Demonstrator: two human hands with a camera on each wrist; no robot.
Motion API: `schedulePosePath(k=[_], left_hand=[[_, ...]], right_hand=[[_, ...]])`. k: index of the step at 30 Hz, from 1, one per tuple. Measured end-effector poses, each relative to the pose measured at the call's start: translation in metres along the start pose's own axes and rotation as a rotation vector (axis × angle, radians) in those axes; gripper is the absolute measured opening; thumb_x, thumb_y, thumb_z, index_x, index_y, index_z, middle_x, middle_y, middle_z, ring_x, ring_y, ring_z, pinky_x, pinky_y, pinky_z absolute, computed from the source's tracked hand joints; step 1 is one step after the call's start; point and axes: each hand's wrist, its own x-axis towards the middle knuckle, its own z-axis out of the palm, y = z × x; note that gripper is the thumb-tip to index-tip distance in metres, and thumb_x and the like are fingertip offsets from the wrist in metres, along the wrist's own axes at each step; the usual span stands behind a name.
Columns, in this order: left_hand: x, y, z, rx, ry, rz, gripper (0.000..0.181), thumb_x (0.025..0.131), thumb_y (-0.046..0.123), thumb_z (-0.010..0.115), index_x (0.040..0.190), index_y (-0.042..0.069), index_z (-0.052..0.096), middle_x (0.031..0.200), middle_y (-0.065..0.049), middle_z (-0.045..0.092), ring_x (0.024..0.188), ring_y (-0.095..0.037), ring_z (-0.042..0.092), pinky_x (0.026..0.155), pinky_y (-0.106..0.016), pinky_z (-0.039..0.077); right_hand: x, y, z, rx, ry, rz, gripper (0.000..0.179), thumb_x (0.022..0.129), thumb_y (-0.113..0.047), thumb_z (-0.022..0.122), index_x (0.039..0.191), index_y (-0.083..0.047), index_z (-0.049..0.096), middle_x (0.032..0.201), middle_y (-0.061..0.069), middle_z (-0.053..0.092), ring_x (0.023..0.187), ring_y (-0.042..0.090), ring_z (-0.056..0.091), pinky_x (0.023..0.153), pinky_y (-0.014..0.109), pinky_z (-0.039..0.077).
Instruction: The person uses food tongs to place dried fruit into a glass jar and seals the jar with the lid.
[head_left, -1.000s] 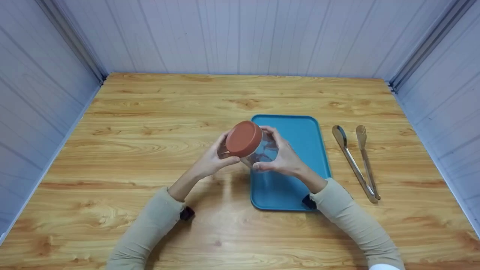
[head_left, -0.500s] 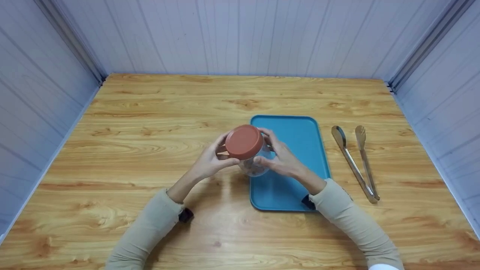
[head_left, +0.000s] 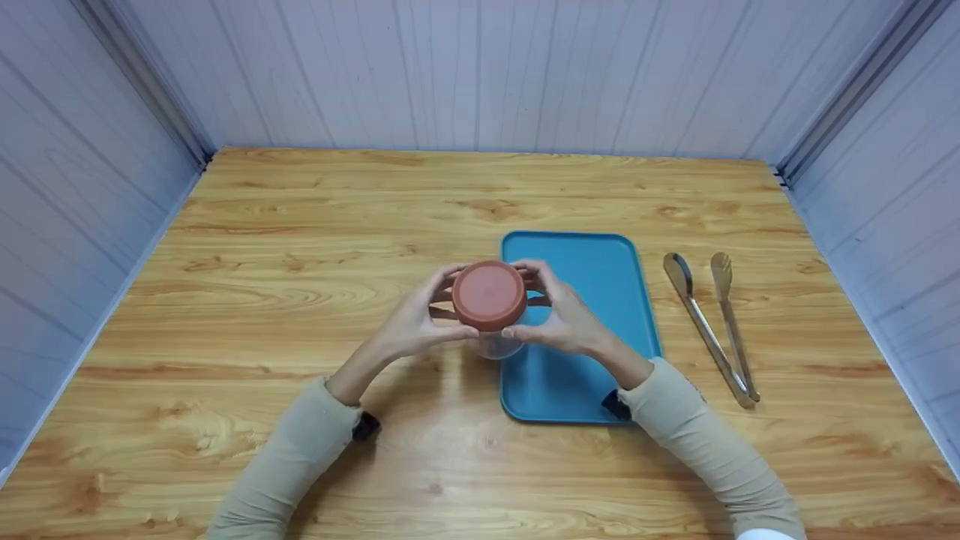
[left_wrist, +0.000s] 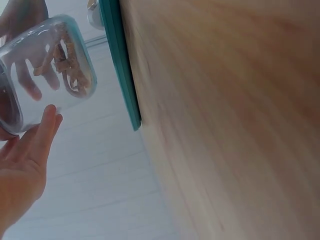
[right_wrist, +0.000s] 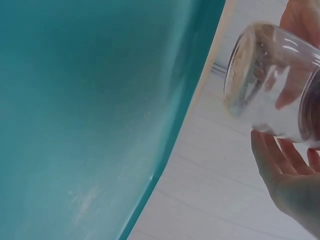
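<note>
A clear jar (left_wrist: 37,75) with a terracotta-coloured lid (head_left: 489,295) is held between both hands, over the left edge of the blue tray (head_left: 577,390). My left hand (head_left: 412,321) holds its left side near the lid, thumb at the front. My right hand (head_left: 566,319) grips the opposite side, with the thumb at the front as well. Inside, several brown pieces (left_wrist: 72,65) lie at the bottom, seen through the wall in the left wrist view. From the right wrist, the jar's base (right_wrist: 240,70) shows above the tray level, and both hands' fingers curve along the sides.
Metal tongs (head_left: 705,322) lie spread on the wooden table (head_left: 300,247), right of the tray. Pale panelled walls (head_left: 480,75) enclose the table at the back and on both sides.
The jar has gone from tilted to nearly upright, its lid now facing up, and has come slightly toward the person. Both hands have kept hold of it; tray and tongs stay put.
</note>
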Motion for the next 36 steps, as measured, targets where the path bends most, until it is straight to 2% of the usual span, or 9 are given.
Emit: schedulePosePath(k=[5, 13, 22, 29, 36], left_hand=[[-0.002, 0.004, -0.003, 0.068, -0.021, -0.003, 0.075, 0.07, 0.012, 0.075, 0.131, 0.004, 0.033, 0.12, -0.016, 0.048, 0.1, -0.026, 0.053, 0.075, -0.036, 0.047], [-0.003, 0.007, -0.009, 0.105, -0.053, -0.018, 0.076, 0.07, 0.013, 0.075, 0.133, 0.006, 0.032, 0.12, -0.017, 0.047, 0.1, -0.028, 0.052, 0.074, -0.035, 0.047], [-0.004, 0.002, -0.017, 0.121, -0.085, -0.046, 0.076, 0.071, 0.013, 0.075, 0.133, 0.006, 0.032, 0.12, -0.018, 0.046, 0.101, -0.03, 0.051, 0.074, -0.036, 0.047], [-0.003, -0.003, -0.023, 0.128, -0.101, -0.039, 0.075, 0.07, 0.01, 0.075, 0.132, 0.003, 0.033, 0.119, -0.017, 0.047, 0.1, -0.031, 0.051, 0.075, -0.04, 0.046], [-0.002, -0.007, -0.028, 0.168, -0.109, -0.03, 0.074, 0.071, 0.013, 0.075, 0.132, 0.003, 0.034, 0.118, -0.015, 0.047, 0.101, -0.028, 0.051, 0.078, -0.038, 0.045]], right_hand=[[0.001, 0.002, 0.002, 0.029, -0.024, 0.005, 0.072, 0.07, -0.002, 0.072, 0.128, 0.002, 0.03, 0.115, 0.011, 0.048, 0.103, 0.02, 0.05, 0.082, 0.038, 0.042], [0.003, 0.008, 0.006, 0.105, -0.046, 0.029, 0.072, 0.073, -0.007, 0.072, 0.13, -0.001, 0.029, 0.116, 0.011, 0.048, 0.105, 0.022, 0.049, 0.083, 0.041, 0.041], [0.009, 0.011, 0.01, 0.115, -0.063, 0.058, 0.072, 0.072, -0.007, 0.073, 0.129, 0.0, 0.03, 0.117, 0.011, 0.048, 0.105, 0.02, 0.049, 0.083, 0.039, 0.042], [0.012, 0.015, 0.014, 0.156, -0.066, 0.086, 0.072, 0.072, -0.005, 0.073, 0.128, 0.001, 0.029, 0.119, 0.012, 0.047, 0.106, 0.021, 0.048, 0.083, 0.041, 0.042], [0.014, 0.018, 0.018, 0.152, -0.048, 0.098, 0.071, 0.072, -0.007, 0.073, 0.128, 0.0, 0.03, 0.12, 0.012, 0.046, 0.107, 0.021, 0.047, 0.082, 0.041, 0.042]])
